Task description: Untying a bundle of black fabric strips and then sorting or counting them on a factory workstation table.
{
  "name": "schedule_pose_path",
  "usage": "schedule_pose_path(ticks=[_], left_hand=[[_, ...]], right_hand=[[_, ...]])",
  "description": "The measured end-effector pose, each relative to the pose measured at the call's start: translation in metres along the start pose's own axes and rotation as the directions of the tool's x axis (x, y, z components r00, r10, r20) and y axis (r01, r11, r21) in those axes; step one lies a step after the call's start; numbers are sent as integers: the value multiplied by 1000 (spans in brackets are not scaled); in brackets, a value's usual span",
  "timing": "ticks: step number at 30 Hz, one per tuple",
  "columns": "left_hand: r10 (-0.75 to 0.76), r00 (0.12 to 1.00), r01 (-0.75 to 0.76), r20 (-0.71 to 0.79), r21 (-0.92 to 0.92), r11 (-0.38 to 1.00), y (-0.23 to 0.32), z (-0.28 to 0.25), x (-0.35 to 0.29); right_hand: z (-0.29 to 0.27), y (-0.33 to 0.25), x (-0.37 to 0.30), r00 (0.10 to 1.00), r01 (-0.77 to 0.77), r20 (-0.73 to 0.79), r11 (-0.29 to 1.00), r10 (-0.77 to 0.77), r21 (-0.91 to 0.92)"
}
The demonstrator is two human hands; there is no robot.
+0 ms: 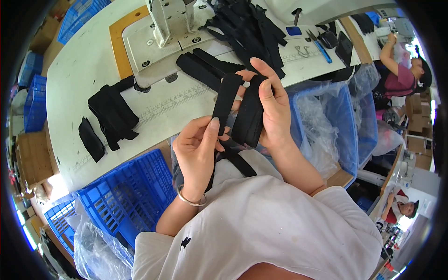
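Observation:
Between the thumb and fingers of my left hand (197,148) is a black fabric strip (227,99), held upright above the table's front edge. My right hand (277,112) grips a folded bundle of black fabric strips (249,114) beside it, thumb raised along its edge. Just beyond my hands, more black strips (199,70) lie on the sewing table (70,109). A folded stack of black fabric (112,112) and a smaller black piece (91,140) rest at the left. Fingers behind the strips are partly hidden.
A sewing machine (170,21) stands at the back, next to a heap of black strips (245,28). Blue snips (320,47) and a phone (344,49) lie at right. Blue crates (128,191) and a plastic-lined blue bin (345,121) flank me. Two people work at far right.

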State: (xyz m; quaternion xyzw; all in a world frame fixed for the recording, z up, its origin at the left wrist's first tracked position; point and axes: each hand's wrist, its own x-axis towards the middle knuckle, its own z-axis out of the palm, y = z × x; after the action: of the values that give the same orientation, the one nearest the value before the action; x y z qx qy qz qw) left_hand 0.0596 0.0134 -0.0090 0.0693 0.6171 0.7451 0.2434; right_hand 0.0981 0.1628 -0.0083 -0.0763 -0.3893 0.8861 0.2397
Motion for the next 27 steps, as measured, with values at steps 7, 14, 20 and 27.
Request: schedule_pose_path(ticks=[7,14,20,27], left_hand=[[-126,988,142,86,-208,968,-1,-1,0],[-120,988,138,98,-209,968,-5,-3,0],[100,995,-100,-28,4,995,-6,3,-2],[788,606,-672,112,602,431,-13,-2,0]], right_hand=[[4,-3,1,1000,9,-24,999,-10,-34],[1,-1,2,999,7,34,997,-4,-75],[2,-2,3,999,14,30,998,-12,-62],[4,-5,3,997,39,64,997,-35,-71]])
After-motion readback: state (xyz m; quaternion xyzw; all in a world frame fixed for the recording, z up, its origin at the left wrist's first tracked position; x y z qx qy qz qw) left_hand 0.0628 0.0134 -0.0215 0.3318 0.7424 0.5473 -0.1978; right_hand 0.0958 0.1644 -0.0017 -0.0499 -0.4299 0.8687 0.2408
